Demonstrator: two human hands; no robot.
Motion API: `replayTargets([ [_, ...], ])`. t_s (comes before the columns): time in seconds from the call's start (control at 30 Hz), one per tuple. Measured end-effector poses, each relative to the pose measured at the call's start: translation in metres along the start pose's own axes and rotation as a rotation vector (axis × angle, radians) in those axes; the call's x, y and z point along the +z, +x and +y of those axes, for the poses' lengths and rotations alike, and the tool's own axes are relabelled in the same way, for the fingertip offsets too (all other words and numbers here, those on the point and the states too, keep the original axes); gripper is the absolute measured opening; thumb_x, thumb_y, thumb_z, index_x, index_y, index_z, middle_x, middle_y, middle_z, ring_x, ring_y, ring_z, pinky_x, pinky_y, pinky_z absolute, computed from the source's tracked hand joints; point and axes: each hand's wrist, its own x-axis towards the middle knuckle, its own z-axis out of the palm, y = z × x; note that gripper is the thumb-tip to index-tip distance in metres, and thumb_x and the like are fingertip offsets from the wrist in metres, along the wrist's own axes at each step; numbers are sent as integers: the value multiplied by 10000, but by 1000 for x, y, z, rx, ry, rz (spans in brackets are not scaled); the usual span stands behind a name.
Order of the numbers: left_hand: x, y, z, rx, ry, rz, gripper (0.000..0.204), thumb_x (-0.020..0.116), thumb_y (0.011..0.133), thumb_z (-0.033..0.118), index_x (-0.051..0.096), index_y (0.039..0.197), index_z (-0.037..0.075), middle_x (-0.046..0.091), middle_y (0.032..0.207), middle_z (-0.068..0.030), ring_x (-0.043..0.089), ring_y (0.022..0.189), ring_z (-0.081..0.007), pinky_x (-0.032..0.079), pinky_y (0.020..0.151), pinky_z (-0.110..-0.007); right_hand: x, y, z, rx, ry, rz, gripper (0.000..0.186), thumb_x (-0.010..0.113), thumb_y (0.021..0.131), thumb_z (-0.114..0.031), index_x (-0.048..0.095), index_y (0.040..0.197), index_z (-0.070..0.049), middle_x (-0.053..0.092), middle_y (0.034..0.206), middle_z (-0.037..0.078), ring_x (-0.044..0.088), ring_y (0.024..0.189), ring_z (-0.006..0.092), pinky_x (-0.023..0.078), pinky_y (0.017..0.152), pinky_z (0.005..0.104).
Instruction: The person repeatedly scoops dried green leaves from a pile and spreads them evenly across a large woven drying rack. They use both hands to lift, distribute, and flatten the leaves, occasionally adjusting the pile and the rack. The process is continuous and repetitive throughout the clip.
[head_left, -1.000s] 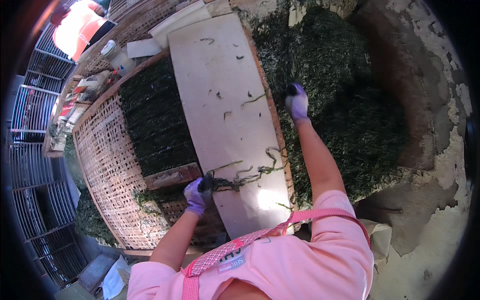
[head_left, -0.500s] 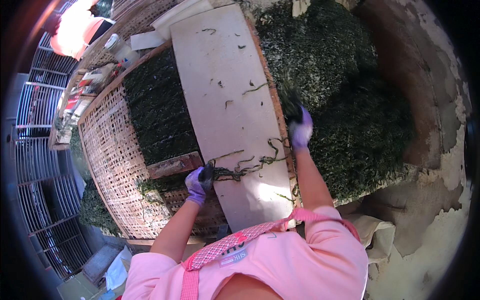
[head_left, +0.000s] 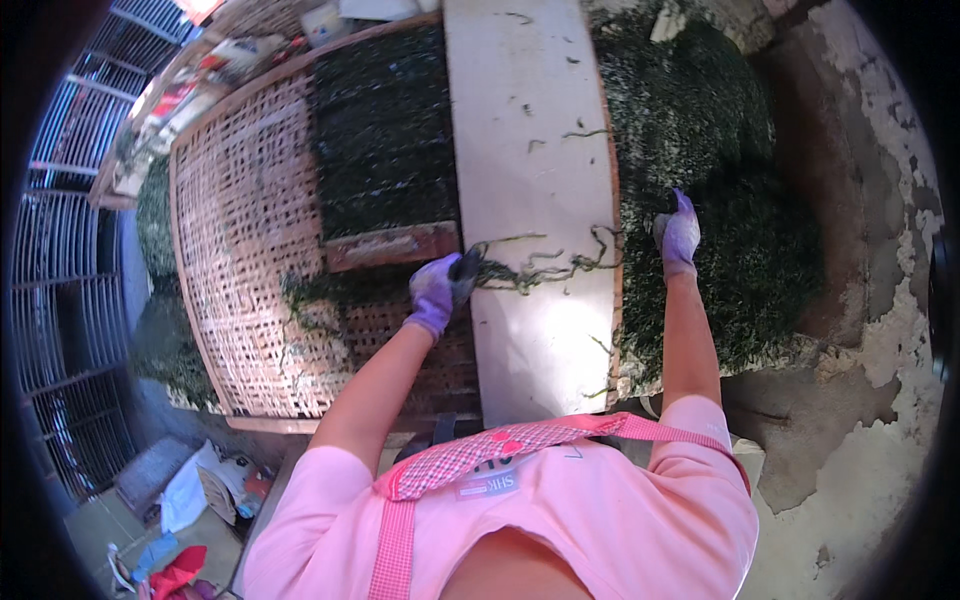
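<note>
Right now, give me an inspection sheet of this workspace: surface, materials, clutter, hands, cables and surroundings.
Surface: pale board, flanked by a woven mat on the left.
Job's things: loose green strands across the board; dark green layer on the mat, with a reddish-brown bar near its lower edge; green pile right of the board.
Clutter: white item and red item at lower left.
Hands: gloved left hand beside the strands, grip unclear; gloved right hand at the pile, grip unclear.
Cables: nothing seen.
Surroundings: barred racks at left; patchy, flaking surface at right.

metal bars [head_left: 75, 170] stand at left, a patchy, peeling grey surface [head_left: 830, 440] at right.
</note>
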Motion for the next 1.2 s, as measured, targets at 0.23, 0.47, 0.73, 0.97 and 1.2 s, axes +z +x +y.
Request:
replayTargets([
  [0.23, -52, -24, 22, -183, -1116, -188, 547, 768, 804, 158, 509, 1273, 46, 609, 1186, -98, 588, 1043, -159, 482, 939, -333, 116, -217, -122, -802, -323, -477, 438, 713, 652, -44, 654, 1084, -85, 638, 1058, 126, 622, 972, 316, 507, 836, 359],
  [0.47, -117, -36, -101, -281, -791, -31, 475, 616, 859, 110, 472, 1310, 74, 571, 1210, -107, 563, 1104, -261, 424, 1008, -357, 231, -293, -112, -1396, -464, -612, 662, 706, 672, -117, 536, 1309, -168, 526, 1286, 143, 500, 1166, 376, 423, 974, 410],
  [0.73, -113, -32, -110, -189, -340, -61, 438, 640, 751, 41, 575, 1184, 44, 595, 1137, -183, 570, 1066, -347, 449, 966, -384, 229, -300, -79, -842, -273, -484, 512, 689, 650, -125, 615, 1157, -119, 619, 1113, 118, 574, 1036, 340, 467, 897, 413],
  [0.97, -125, -56, -114, 3, 58, 250, 564, 650, 765, 103, 516, 1313, 100, 465, 1382, -133, 422, 1283, -305, 327, 1087, -437, 188, -287, -112, -732, -386, -181, 461, 602, 631, -3, 668, 1073, -118, 637, 1113, 143, 589, 1048, 352, 471, 933, 387],
  [1.2, -151, -74, -126, -14, 528, -362, 504, 394, 906, 126, 454, 1405, 168, 388, 1503, -19, 276, 1426, -248, 143, 1164, -487, 201, -327, -94, -1015, -742, -510, 554, 664, 724, -145, 582, 1272, -150, 555, 1335, 99, 413, 1326, 310, 205, 1144, 493],
])
